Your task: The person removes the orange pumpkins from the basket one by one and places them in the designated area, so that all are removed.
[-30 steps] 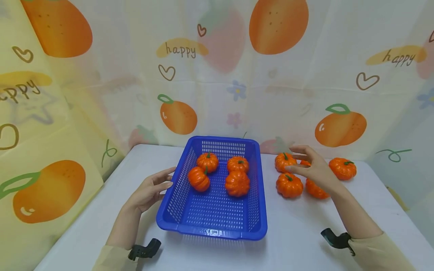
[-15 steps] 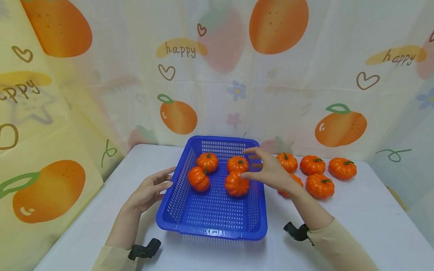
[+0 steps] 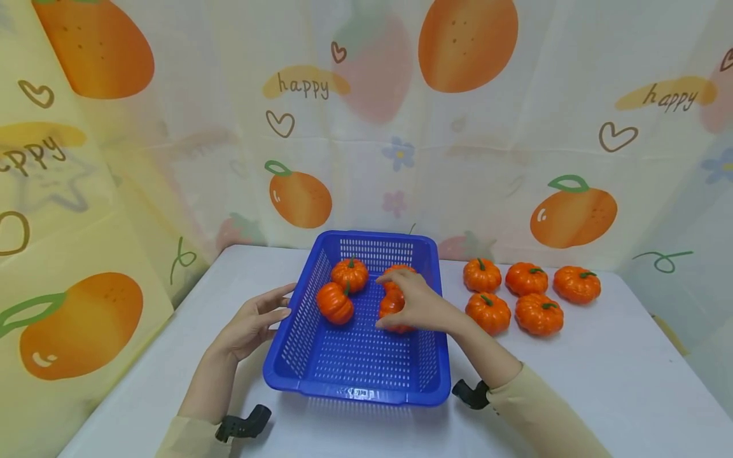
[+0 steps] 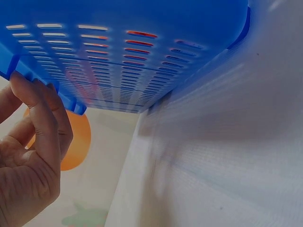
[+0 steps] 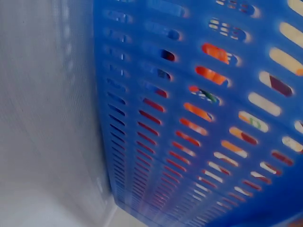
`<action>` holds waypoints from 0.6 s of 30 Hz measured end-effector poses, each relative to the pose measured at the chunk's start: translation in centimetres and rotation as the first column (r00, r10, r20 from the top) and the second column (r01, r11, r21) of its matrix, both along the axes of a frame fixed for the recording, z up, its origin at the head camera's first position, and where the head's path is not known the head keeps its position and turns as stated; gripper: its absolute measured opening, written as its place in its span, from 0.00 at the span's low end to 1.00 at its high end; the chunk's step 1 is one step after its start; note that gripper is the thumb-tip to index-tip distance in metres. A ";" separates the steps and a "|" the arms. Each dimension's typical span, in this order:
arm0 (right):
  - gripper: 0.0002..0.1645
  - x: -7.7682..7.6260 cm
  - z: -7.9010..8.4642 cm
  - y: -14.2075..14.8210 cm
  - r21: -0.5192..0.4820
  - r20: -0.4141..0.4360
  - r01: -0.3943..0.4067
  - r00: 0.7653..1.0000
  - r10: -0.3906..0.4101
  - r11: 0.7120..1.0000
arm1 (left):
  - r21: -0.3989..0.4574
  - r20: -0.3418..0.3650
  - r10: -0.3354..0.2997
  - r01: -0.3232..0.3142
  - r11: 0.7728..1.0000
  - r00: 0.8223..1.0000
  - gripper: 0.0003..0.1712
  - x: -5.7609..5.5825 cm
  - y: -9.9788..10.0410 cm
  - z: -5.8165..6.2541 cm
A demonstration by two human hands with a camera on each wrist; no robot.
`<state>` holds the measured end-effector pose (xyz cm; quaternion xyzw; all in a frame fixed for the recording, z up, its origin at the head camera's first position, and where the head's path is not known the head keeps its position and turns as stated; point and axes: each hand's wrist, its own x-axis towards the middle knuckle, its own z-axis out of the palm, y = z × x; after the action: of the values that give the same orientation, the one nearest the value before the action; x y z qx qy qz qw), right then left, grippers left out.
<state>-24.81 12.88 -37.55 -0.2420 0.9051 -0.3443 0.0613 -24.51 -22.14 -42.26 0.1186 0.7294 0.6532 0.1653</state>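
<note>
A blue plastic basket (image 3: 355,372) with perforated walls stands on the table. My left hand (image 3: 252,321) rests at its left rim from outside, fingertips right under the lip in the left wrist view. Inside the basket, my right hand (image 3: 420,302) curls thumb and fingers round a small orange pumpkin (image 3: 391,304) at the right, partly covering it. Another pumpkin (image 3: 399,268) lies just behind that hand, mostly hidden. On the left inside are two more, a rear pumpkin (image 3: 350,275) and a front pumpkin (image 3: 335,303). Through the slots, the right wrist view shows orange patches.
Several pumpkins (image 3: 539,314) with green stems sit in two rows on the white table (image 3: 607,381), right of the basket. A printed cloth (image 3: 487,152) hangs behind the table and another along its left side. Each wrist wears a black camera mount (image 3: 243,425).
My right hand has moved left from above the pumpkins on the table, over the basket's right rim, and down to the front right pumpkin inside. My left hand has stayed at the rim.
</note>
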 end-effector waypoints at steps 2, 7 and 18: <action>0.45 -0.1 -0.2 -0.3 0.019 -0.003 0.010 1.000 -0.010 1.000 | -0.002 0.000 0.003 -0.003 1.000 1.000 0.35 0.0 0.0 0.0; 0.45 -0.1 -0.3 -0.9 0.045 -0.006 0.027 1.000 -0.026 0.999 | -0.004 0.001 0.011 -0.011 1.000 1.000 0.35 0.0 0.0 -0.1; 0.45 0.2 -1.2 -2.1 0.221 -0.017 0.113 0.994 -0.112 0.969 | 0.001 0.007 0.009 -0.009 1.000 1.000 0.35 0.0 0.0 -0.1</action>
<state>-24.64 10.79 -38.77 -0.1828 0.9501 -0.2438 0.0663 -24.53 -22.10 -42.36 0.1133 0.7290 0.6546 0.1649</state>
